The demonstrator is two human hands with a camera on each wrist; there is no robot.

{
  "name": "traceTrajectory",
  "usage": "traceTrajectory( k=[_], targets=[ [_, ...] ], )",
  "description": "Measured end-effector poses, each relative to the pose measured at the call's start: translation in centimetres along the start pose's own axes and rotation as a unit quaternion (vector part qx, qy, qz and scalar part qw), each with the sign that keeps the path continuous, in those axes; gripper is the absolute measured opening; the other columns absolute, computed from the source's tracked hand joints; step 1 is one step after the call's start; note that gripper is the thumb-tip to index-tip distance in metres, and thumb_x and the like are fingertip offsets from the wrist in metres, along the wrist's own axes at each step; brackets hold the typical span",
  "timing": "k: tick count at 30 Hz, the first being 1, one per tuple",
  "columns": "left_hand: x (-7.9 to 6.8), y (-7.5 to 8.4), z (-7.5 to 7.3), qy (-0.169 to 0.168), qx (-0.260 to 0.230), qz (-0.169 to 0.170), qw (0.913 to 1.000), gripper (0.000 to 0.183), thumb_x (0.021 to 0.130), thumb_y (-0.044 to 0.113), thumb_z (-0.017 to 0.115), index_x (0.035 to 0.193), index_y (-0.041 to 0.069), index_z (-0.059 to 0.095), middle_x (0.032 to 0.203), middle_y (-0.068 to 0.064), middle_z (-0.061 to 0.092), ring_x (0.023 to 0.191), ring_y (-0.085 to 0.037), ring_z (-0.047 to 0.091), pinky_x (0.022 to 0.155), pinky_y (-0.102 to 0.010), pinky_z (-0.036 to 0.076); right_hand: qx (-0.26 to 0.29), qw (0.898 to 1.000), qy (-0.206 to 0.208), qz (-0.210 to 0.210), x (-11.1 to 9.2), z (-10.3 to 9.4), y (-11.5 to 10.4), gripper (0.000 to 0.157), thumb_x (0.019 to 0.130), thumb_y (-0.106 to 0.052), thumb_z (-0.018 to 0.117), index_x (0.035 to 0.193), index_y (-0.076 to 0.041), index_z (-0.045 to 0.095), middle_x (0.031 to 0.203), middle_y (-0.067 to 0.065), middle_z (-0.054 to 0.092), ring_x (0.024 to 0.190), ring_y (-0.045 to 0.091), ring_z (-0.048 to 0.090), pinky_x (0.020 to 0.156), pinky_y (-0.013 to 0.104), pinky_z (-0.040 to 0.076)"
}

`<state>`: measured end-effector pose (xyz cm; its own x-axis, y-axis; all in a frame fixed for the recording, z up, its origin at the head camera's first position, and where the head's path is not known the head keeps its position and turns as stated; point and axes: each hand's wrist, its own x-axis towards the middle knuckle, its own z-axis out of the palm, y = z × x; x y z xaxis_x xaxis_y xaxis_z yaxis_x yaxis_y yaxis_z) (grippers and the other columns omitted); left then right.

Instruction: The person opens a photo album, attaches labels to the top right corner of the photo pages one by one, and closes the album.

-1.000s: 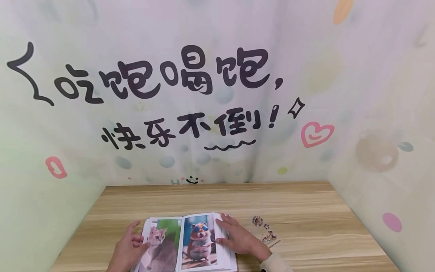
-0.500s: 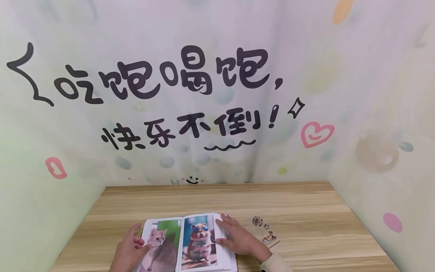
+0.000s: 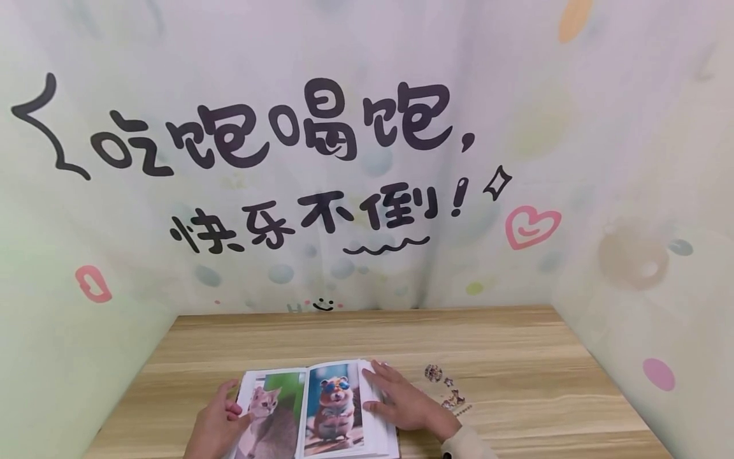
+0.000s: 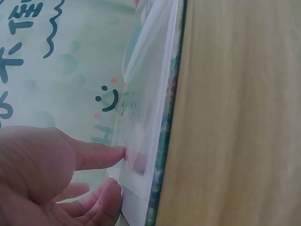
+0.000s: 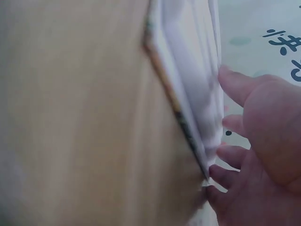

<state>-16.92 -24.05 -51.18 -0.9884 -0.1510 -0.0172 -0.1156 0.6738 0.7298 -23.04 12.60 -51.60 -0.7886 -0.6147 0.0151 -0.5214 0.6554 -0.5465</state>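
Observation:
A photo album [image 3: 304, 440] lies spread on the table. Its left page carries a cat picture [image 3: 275, 414], its right page a hamster in sunglasses [image 3: 335, 408]. At the left edge my left hand [image 3: 215, 424] holds the pages, thumb on top and the other fingers curled against the side; clear sleeves [image 4: 141, 113] show in the left wrist view. My right hand [image 3: 404, 401] rests with extended fingers along the right edge. In the right wrist view its fingertips touch the album's side [image 5: 193, 89], where the loose pages fan apart above the cover.
A transparent sheet with several small stickers [image 3: 453, 398] lies right of the album, partly behind my right forearm. The wood-grain table [image 3: 367, 335] ends at a printed cloth wall [image 3: 321, 280] at the back, with cloth sides left and right.
My left hand has shifted slightly right, and the left page edges under it have drawn together. The right hand keeps its place on the album.

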Motion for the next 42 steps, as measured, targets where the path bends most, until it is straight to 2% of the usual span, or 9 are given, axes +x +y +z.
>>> traceTrajectory(
  k=[4, 9, 12, 16, 21, 25, 30, 36, 42],
  targets=[
    [0.0, 0.0, 0.0, 0.0, -0.004, 0.005, 1.0, 0.077, 0.076, 0.006, 0.077, 0.14, -0.007, 0.038, 0.087, -0.007, 0.063, 0.077, -0.015, 0.06, 0.062, -0.024, 0.049, -0.001, 1.0, -0.008, 0.005, -0.3, -1.4, 0.2, 0.068, 0.099, -0.05, 0.052, 0.15, -0.008, 0.041, 0.158, 0.019, 0.031, 0.143, 0.039, 0.034, 0.114, 0.055, 0.03],
    [0.0, -0.1, 0.0, -0.004, -0.001, 0.007, 1.0, 0.075, 0.076, 0.007, 0.077, 0.14, -0.006, 0.038, 0.086, -0.006, 0.062, 0.077, -0.014, 0.059, 0.062, -0.025, 0.049, -0.005, 1.0, 0.015, 0.012, -1.2, -3.9, 1.2, 0.052, 0.096, -0.028, 0.065, 0.136, 0.004, 0.055, 0.138, 0.022, 0.056, 0.129, 0.04, 0.052, 0.107, 0.054, 0.041],
    [0.1, -0.2, -0.1, -0.009, 0.0, 0.003, 1.0, 0.076, 0.077, 0.007, 0.077, 0.14, -0.005, 0.037, 0.087, -0.006, 0.062, 0.077, -0.015, 0.059, 0.062, -0.026, 0.049, 0.003, 0.999, 0.031, 0.033, -2.0, -4.9, 2.5, 0.046, 0.093, -0.019, 0.07, 0.129, 0.006, 0.059, 0.129, 0.022, 0.063, 0.121, 0.04, 0.057, 0.101, 0.056, 0.045],
    [0.2, -0.2, -0.1, -0.012, -0.001, 0.001, 0.9999, 0.077, 0.077, 0.007, 0.077, 0.141, -0.005, 0.037, 0.088, -0.006, 0.061, 0.078, -0.015, 0.059, 0.062, -0.027, 0.049, 0.007, 0.997, 0.047, 0.062, -3.2, -5.8, 4.1, 0.047, 0.089, -0.017, 0.075, 0.127, 0.006, 0.061, 0.126, 0.023, 0.063, 0.119, 0.042, 0.058, 0.098, 0.057, 0.046],
    [0.2, -0.2, -0.2, -0.01, -0.001, 0.005, 0.9999, 0.075, 0.076, 0.006, 0.078, 0.14, -0.005, 0.038, 0.086, -0.005, 0.061, 0.078, -0.015, 0.058, 0.063, -0.025, 0.048, -0.035, 0.993, 0.076, 0.084, -4.3, -6.4, 5.8, 0.05, 0.083, -0.014, 0.079, 0.126, 0.005, 0.062, 0.125, 0.022, 0.064, 0.119, 0.044, 0.057, 0.101, 0.058, 0.044],
    [0.1, -0.1, -0.2, -0.009, 0.0, 0.006, 0.9999, 0.075, 0.076, 0.006, 0.077, 0.139, -0.004, 0.039, 0.086, -0.004, 0.06, 0.077, -0.014, 0.058, 0.063, -0.025, 0.047, -0.026, 0.99, 0.092, 0.102, -4.8, -6.6, 6.8, 0.054, 0.08, -0.014, 0.081, 0.127, 0.004, 0.061, 0.126, 0.023, 0.063, 0.117, 0.044, 0.056, 0.1, 0.059, 0.044],
    [0.1, -0.2, -0.1, -0.009, 0.0, 0.003, 1.0, 0.075, 0.076, 0.007, 0.077, 0.139, -0.004, 0.039, 0.086, -0.004, 0.061, 0.077, -0.014, 0.058, 0.063, -0.026, 0.047, -0.011, 0.986, 0.107, 0.129, -5.1, -6.3, 7.8, 0.058, 0.079, -0.013, 0.082, 0.131, -0.001, 0.06, 0.119, 0.017, 0.065, 0.107, 0.034, 0.06, 0.091, 0.054, 0.05],
    [0.2, -0.3, 0.1, -0.017, -0.02, -0.011, 0.9996, 0.077, 0.076, 0.006, 0.077, 0.142, -0.003, 0.037, 0.09, -0.007, 0.061, 0.08, -0.016, 0.058, 0.063, -0.028, 0.05, -0.021, 0.982, 0.123, 0.144, -5.0, -5.9, 8.3, 0.059, 0.078, -0.013, 0.082, 0.132, -0.006, 0.061, 0.103, 0.007, 0.064, 0.093, 0.02, 0.057, 0.08, 0.042, 0.052],
    [0.2, -0.3, 0.1, -0.019, -0.021, -0.017, 0.9994, 0.076, 0.078, 0.006, 0.075, 0.143, -0.003, 0.037, 0.09, -0.007, 0.06, 0.08, -0.017, 0.057, 0.063, -0.028, 0.049, -0.034, 0.98, 0.131, 0.147, -5.0, -5.8, 8.2, 0.052, 0.08, -0.015, 0.081, 0.128, -0.008, 0.065, 0.099, 0.003, 0.064, 0.088, 0.017, 0.055, 0.073, 0.036, 0.05]
  ],
)
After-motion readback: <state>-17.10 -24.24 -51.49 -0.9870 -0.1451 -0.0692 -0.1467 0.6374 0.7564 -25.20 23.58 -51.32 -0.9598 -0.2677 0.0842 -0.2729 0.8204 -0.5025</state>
